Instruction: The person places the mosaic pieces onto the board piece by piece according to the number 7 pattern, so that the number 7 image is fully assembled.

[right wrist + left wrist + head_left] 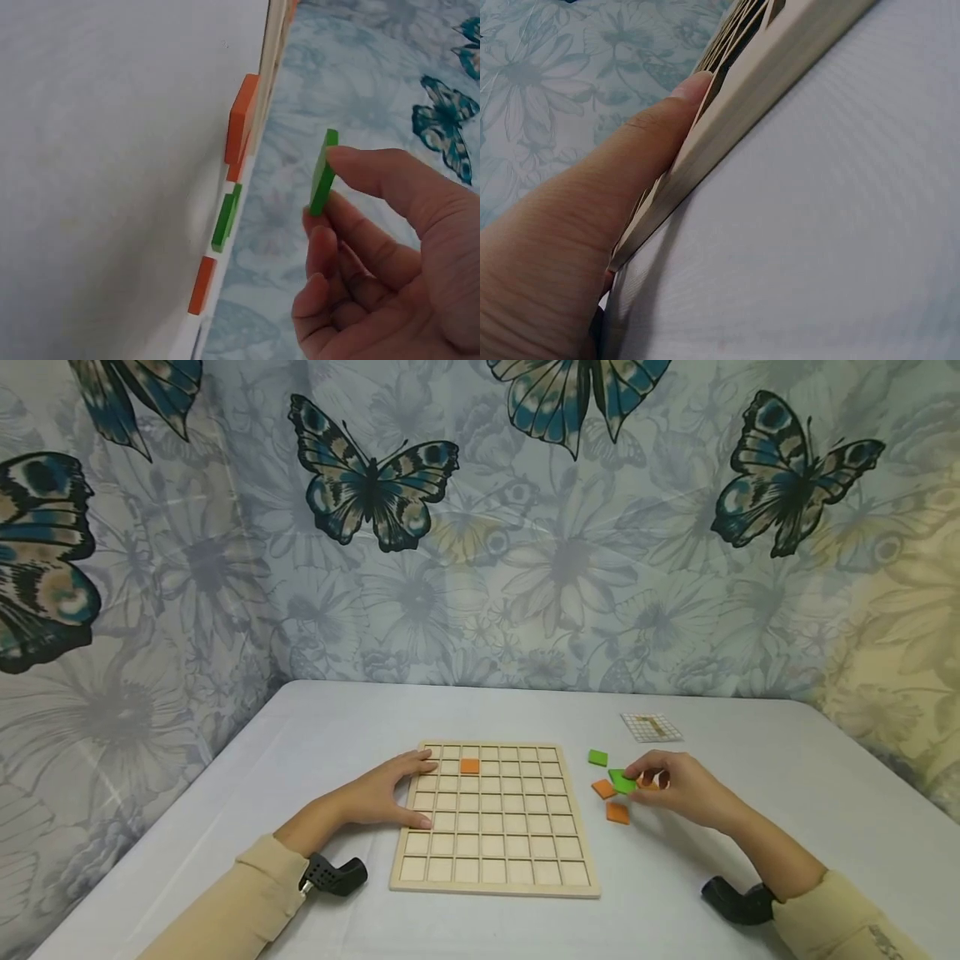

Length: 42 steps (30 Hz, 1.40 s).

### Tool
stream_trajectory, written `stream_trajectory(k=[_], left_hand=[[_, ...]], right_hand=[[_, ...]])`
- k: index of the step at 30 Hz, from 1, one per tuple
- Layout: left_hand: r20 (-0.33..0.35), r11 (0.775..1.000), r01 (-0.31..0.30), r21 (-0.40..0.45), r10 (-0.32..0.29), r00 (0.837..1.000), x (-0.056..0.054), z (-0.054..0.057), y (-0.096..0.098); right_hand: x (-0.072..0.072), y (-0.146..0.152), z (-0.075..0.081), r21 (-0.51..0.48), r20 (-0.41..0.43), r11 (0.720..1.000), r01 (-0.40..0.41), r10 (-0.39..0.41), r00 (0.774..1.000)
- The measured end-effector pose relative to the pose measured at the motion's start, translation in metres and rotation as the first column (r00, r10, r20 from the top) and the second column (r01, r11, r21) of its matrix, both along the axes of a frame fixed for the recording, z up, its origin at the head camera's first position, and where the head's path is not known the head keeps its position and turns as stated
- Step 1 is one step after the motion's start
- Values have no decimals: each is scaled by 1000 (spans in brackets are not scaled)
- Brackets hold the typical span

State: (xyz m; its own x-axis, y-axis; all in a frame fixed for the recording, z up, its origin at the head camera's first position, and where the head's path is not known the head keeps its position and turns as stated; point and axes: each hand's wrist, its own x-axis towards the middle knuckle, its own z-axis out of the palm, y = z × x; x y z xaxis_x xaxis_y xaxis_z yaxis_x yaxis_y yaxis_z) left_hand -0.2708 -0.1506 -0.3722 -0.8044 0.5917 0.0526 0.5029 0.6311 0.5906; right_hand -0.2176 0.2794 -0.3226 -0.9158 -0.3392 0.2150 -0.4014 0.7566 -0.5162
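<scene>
A wooden grid board (pixel 495 891) lies flat on the table, with one orange tile (pixel 469 767) in a cell near its far edge. My left hand (pixel 378 792) rests at the board's left side, fingers and thumb spread apart. Its thumb (pixel 656 135) touches the board's rim in the left wrist view. Right of the board, my right hand (pixel 686 789) pinches a green square tile (pixel 323 174) between thumb and fingers, raised off the table in the right wrist view. Loose orange tiles (pixel 618 812) and a green tile (pixel 597 757) lie around and below that hand.
A small card (pixel 651 727) printed with a grid and a coloured pattern lies farther back on the right. The white-covered table (pixel 450 710) meets a butterfly-patterned backdrop (pixel 420 610) behind. Black wrist devices (pixel 738 902) sit on both wrists.
</scene>
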Motion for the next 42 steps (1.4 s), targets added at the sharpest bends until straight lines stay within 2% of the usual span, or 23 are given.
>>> stream_trajectory(k=[4, 11, 15, 32, 42], left_hand=[[6, 1000, 1, 5, -1, 1000, 0, 0, 0], [3, 1000, -2, 3, 2, 1000, -1, -1, 0], [8, 1000, -4, 2, 4, 1000, -1, -1, 0], [9, 1000, -8, -1, 8, 1000, -1, -2, -1], [-2, 1000, -7, -10, 7, 1000, -1, -1, -2]], right_hand=[[-2, -3, 3, -8, -11, 1000, -24, 24, 1000], [-2, -11, 10, 7, 1, 1000, -6, 6, 1000], [-4, -15, 13, 13, -13, 999, -37, 37, 999], [-19, -39, 11, 1, 18, 997, -83, 83, 996], [-21, -59, 12, -2, 8, 991, -137, 137, 991]])
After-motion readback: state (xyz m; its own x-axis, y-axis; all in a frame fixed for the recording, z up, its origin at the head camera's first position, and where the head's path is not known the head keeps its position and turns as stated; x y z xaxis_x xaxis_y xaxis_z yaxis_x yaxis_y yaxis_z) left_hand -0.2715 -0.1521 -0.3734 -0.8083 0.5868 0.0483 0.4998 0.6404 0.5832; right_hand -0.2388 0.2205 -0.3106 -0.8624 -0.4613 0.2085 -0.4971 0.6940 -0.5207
